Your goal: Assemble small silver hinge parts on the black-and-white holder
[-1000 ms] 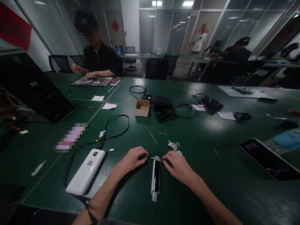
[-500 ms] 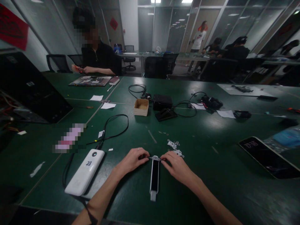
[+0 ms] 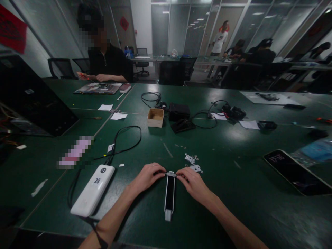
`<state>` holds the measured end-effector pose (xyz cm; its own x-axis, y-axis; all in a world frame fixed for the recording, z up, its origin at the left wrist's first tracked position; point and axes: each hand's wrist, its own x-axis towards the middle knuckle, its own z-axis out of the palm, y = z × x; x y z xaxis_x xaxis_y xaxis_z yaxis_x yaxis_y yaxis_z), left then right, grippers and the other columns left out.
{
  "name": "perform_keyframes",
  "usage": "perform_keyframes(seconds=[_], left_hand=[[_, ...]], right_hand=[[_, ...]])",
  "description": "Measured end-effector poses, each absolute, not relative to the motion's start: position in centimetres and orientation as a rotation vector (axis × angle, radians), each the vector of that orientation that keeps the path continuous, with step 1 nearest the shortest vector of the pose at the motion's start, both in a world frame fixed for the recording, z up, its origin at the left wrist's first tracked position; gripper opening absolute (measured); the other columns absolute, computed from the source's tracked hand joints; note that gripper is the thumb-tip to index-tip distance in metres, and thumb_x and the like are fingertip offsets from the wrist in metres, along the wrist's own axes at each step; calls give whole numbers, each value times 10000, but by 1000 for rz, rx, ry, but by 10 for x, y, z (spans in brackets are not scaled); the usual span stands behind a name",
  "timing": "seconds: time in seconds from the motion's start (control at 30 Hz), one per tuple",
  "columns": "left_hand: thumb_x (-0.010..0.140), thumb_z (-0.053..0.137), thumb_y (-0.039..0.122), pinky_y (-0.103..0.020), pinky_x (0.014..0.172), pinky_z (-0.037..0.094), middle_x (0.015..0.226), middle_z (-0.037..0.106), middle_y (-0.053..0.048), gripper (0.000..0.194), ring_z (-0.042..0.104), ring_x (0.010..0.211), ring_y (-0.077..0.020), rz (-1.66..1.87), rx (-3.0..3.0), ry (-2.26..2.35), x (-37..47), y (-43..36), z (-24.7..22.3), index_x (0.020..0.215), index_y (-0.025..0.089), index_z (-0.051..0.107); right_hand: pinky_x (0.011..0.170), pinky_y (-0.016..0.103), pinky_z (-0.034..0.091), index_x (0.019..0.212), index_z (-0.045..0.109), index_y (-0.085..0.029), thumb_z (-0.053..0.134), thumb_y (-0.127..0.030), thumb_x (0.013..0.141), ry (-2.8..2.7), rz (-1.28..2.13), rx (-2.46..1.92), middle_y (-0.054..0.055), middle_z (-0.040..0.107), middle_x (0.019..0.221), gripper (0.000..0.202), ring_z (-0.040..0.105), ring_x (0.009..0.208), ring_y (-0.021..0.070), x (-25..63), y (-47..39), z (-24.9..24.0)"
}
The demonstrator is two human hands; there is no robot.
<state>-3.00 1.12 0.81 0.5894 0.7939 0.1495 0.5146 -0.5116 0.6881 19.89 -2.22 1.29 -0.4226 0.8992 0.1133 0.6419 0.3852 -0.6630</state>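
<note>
A long, narrow black piece with a silver frame (image 3: 169, 193) lies on the green table in front of me, a grey tab at its near end. A small silver metal plate (image 3: 171, 174) sits across its far end. My left hand (image 3: 150, 175) pinches the left end of that plate between thumb and fingers. From the other side, my right hand (image 3: 192, 180) pinches its right end. The fingertips hide both ends of the plate. Just beyond my right hand are several loose metal plates (image 3: 190, 158) and small rings.
To my left lies a white power bank (image 3: 93, 190) with a black cable (image 3: 141, 135). A phone (image 3: 295, 171) is at the right. Farther back stand a small open box (image 3: 155, 118) and a black case (image 3: 178, 112). Another person (image 3: 109, 65) sits across the table.
The view has shifted slightly. Both hands keep their pinch at the far end of the framed piece, with no clear movement.
</note>
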Motion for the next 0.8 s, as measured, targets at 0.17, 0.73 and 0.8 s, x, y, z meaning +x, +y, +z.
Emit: perform_keyframes(seconds=[0.17, 0.73, 0.8], left_hand=[[864, 611, 189, -245, 763, 459, 877, 668, -8, 81, 607, 832, -144, 601, 2231, 1029, -25, 9, 7, 938, 185, 641], [872, 589, 234, -296, 777, 414, 952, 647, -26, 110, 586, 884, -172, 495, 2467, 1029, -35, 14, 6, 974, 204, 618], [884, 568, 234, -296, 775, 407, 944, 650, -26, 97, 589, 887, -172, 485, 2493, 1006, -35, 14, 6, 958, 204, 624]], right_hand=[[763, 331, 501, 978, 631, -185, 460, -212, 920, -2155, 728, -1310, 61, 653, 926, 182, 601, 853, 176, 194, -22, 11], [836, 388, 465, 1065, 618, -165, 427, -234, 922, -2231, 287, -1629, 97, 640, 1007, 248, 572, 945, 217, 259, 11, 19], [824, 382, 460, 1064, 624, -173, 433, -236, 916, -2288, 267, -1720, 96, 639, 994, 250, 568, 941, 224, 270, 21, 20]])
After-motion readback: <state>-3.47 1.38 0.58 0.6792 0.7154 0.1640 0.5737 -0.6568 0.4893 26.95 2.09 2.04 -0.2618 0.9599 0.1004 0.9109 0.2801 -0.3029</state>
